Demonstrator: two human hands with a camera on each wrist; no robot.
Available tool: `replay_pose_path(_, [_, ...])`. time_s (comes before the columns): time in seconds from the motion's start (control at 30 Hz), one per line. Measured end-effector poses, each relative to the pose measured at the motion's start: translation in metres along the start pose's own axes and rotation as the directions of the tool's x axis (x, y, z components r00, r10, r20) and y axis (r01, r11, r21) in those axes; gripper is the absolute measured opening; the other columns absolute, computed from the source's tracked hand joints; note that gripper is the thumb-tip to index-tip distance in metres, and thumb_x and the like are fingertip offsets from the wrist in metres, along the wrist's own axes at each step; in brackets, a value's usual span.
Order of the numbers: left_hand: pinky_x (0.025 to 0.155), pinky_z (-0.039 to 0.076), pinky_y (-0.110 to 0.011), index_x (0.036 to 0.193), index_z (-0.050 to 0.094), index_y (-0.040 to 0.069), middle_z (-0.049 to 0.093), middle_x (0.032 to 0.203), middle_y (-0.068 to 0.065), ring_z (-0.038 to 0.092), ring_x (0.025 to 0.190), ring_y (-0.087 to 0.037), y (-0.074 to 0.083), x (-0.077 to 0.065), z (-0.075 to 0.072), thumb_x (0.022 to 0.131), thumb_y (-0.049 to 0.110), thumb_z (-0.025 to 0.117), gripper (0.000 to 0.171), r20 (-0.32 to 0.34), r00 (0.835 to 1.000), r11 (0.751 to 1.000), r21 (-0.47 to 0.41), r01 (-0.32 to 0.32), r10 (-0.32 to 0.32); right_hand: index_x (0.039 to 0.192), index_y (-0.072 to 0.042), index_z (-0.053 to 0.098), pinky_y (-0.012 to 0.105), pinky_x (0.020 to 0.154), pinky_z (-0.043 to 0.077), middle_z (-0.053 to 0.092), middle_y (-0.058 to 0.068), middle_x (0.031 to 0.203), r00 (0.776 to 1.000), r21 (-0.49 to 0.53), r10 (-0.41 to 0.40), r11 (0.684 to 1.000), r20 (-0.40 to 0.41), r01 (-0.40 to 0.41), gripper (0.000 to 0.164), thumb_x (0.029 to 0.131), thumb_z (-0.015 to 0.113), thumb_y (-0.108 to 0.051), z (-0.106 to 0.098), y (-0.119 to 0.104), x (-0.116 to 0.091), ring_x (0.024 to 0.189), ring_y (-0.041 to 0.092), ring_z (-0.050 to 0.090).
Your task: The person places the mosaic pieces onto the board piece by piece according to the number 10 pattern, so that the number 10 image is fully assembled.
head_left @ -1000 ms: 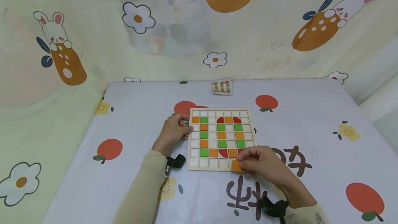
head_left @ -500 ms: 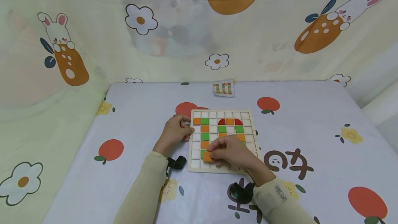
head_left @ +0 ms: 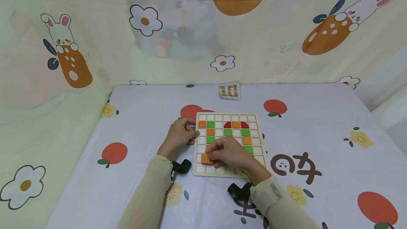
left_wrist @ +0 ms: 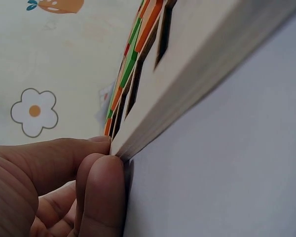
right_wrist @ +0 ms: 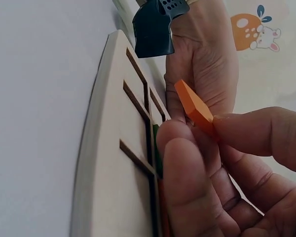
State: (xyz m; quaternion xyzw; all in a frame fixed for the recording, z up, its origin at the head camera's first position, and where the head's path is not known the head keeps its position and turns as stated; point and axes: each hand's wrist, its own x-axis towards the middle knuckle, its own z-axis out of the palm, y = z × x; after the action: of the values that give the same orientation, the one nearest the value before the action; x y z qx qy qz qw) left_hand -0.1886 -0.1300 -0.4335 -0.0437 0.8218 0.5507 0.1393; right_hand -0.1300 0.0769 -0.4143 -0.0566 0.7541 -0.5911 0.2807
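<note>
A wooden grid board [head_left: 258, 150] lies on the table, with orange, green and red tiles set in several of its cells. At its left edge, my left hand [head_left: 179, 134] pinches the rim between thumb and fingers; the left wrist view shows the fingertips [left_wrist: 106, 170] right at the wood. My right hand [head_left: 227, 152] is over the lower left of the board. Between its thumb and fingers it holds an orange square tile [head_left: 205, 158], seen tilted above the board's surface in the right wrist view. This hand covers several cells in the lower middle.
Behind the board, near the table's back edge, lies a small card [head_left: 230, 90] printed with a coloured grid pattern. The table wears a white cloth [head_left: 149, 112] with printed fruit and flowers. A patterned curtain [head_left: 184, 45] hangs behind it.
My right hand has carried the orange tile leftward from the board's lower right corner to its lower left. The left hand stays at the left rim.
</note>
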Motion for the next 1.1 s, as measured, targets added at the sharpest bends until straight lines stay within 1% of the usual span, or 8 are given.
replay_pose_path(0.13, [0.056,0.059,-0.023,0.126,0.063,0.004,0.062,0.084,-0.008,0.064,0.057,-0.013,0.0,0.0,0.0,0.091,0.007,0.08,0.038,-0.002,1.0,1.0,0.0,0.0,0.0,0.098,-0.001,0.075,0.029,0.066,0.063,0.074,0.01,0.083,0.999,-0.019,0.036,0.999,-0.025,-0.036,0.007,0.095,0.071,-0.005,0.004,-0.002,0.003,0.07,0.018,0.071])
replay_pose_path(0.23, [0.057,0.059,-0.023,0.126,0.063,0.004,0.063,0.084,-0.008,0.064,0.057,-0.013,0.0,0.0,0.0,0.091,0.007,0.08,0.039,-0.001,1.0,1.0,0.002,-0.003,0.003,0.096,-0.002,0.076,0.029,0.064,0.063,0.074,0.01,0.081,0.998,-0.036,0.048,0.998,-0.045,-0.049,0.006,0.095,0.071,-0.005,0.006,-0.003,0.006,0.067,0.017,0.071])
replay_pose_path(0.57, [0.057,0.059,-0.023,0.126,0.063,0.005,0.063,0.084,-0.008,0.064,0.056,-0.013,0.0,0.0,0.0,0.092,0.008,0.081,0.039,-0.004,1.0,1.0,0.021,0.005,-0.004,0.095,-0.004,0.077,0.026,0.058,0.059,0.07,0.008,0.077,0.996,-0.104,0.037,0.994,-0.08,-0.046,0.008,0.096,0.069,-0.004,0.013,-0.008,0.01,0.063,0.017,0.065])
replay_pose_path(0.9, [0.057,0.059,-0.022,0.127,0.063,0.005,0.062,0.084,-0.008,0.063,0.056,-0.013,0.0,0.0,0.0,0.092,0.008,0.08,0.039,-0.002,1.0,1.0,0.015,0.009,-0.009,0.094,-0.003,0.077,0.026,0.056,0.057,0.069,0.008,0.075,0.995,-0.128,0.027,0.991,-0.093,-0.039,0.008,0.096,0.07,-0.003,0.014,-0.01,0.008,0.06,0.017,0.064])
replay_pose_path(1.1, [0.056,0.059,-0.023,0.126,0.063,0.004,0.062,0.084,-0.008,0.064,0.056,-0.013,0.0,0.0,-0.001,0.092,0.007,0.08,0.039,0.001,1.0,1.0,0.007,-0.002,0.001,0.093,-0.003,0.077,0.025,0.055,0.056,0.068,0.007,0.073,0.995,-0.125,0.03,0.991,-0.097,-0.042,0.006,0.095,0.071,-0.003,0.015,-0.01,0.008,0.059,0.016,0.063])
